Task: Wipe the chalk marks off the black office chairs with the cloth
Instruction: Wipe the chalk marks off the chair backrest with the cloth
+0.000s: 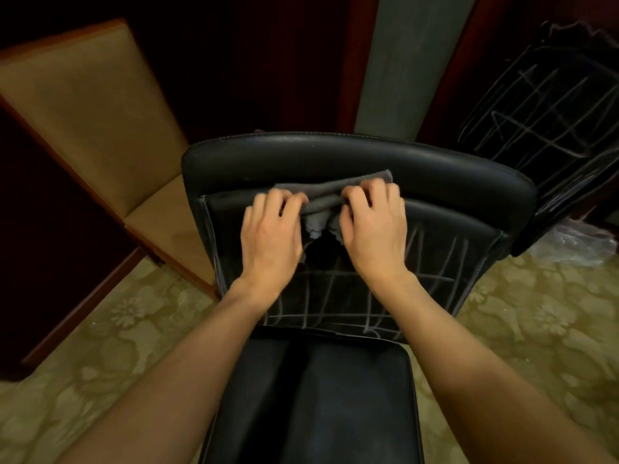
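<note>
A black office chair (351,159) stands right in front of me, its backrest facing me. White chalk marks (338,296) in a grid cover the lower backrest. A grey cloth (325,195) lies bunched against the upper backrest, just under the headrest pad. My left hand (271,236) grips the cloth's left end with curled fingers. My right hand (375,229) grips its right end the same way. A second black chair (549,105) at the back right also carries chalk lines.
A tan upholstered chair (100,122) with a wooden frame stands at the left. Crumpled clear plastic (576,242) lies on the patterned carpet (536,323) at the right. Dark wooden panels and a grey wall strip (402,61) close off the back.
</note>
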The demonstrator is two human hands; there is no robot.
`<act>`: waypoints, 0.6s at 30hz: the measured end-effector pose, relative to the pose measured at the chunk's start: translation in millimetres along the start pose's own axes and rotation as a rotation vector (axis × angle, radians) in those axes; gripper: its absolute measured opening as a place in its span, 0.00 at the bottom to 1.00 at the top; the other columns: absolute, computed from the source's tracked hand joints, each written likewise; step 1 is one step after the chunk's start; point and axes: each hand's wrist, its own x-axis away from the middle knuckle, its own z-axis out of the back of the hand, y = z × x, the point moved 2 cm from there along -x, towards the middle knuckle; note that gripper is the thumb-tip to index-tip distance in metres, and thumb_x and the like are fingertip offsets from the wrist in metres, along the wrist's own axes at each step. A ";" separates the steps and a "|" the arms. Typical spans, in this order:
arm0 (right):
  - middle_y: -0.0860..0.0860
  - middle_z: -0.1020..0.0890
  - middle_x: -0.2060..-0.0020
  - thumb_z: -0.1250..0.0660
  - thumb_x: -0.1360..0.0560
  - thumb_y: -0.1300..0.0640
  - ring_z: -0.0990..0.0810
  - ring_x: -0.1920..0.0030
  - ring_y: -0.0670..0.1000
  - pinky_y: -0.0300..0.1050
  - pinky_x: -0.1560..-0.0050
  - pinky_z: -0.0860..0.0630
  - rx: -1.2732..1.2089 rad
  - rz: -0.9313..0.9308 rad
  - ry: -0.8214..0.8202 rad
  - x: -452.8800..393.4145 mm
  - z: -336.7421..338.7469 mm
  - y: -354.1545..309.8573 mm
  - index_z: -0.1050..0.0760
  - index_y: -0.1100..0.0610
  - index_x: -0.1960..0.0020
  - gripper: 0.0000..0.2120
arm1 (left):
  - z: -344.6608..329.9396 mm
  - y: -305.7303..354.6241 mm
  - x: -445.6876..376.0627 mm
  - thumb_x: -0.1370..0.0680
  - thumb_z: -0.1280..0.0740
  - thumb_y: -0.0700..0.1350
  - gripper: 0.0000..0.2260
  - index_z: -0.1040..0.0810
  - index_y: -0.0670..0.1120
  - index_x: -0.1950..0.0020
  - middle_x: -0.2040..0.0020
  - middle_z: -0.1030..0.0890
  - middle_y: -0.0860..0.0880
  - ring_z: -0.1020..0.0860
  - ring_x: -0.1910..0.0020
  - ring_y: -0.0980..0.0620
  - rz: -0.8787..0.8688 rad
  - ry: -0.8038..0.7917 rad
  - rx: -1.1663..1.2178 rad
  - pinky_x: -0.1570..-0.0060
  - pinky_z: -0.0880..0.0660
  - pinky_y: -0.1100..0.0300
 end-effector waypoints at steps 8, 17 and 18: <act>0.57 0.23 0.53 0.29 0.29 0.59 0.24 0.52 0.59 0.52 0.57 0.23 0.051 -0.058 -0.201 40.7 -19.3 -31.8 0.23 0.60 0.49 0.10 | 4.5 -30.3 44.7 0.26 0.31 0.34 0.13 0.21 0.42 0.42 0.44 0.26 0.43 0.26 0.45 0.45 0.147 -0.038 0.211 0.44 0.27 0.58; 0.56 0.25 0.46 0.26 0.30 0.43 0.26 0.44 0.58 0.52 0.51 0.23 0.017 -0.280 -0.339 28.2 -10.0 -50.2 0.30 0.58 0.35 0.30 | 23.4 -22.1 33.6 0.28 0.25 0.40 0.34 0.37 0.50 0.27 0.37 0.32 0.52 0.26 0.40 0.55 0.639 -0.155 0.722 0.41 0.24 0.60; 0.56 0.26 0.44 0.27 0.29 0.44 0.28 0.42 0.57 0.51 0.49 0.24 0.005 -0.315 -0.361 27.7 -9.8 -50.8 0.30 0.57 0.35 0.29 | 23.6 -22.4 32.5 0.28 0.24 0.41 0.33 0.36 0.51 0.28 0.37 0.32 0.53 0.26 0.42 0.57 0.682 -0.167 0.806 0.44 0.24 0.62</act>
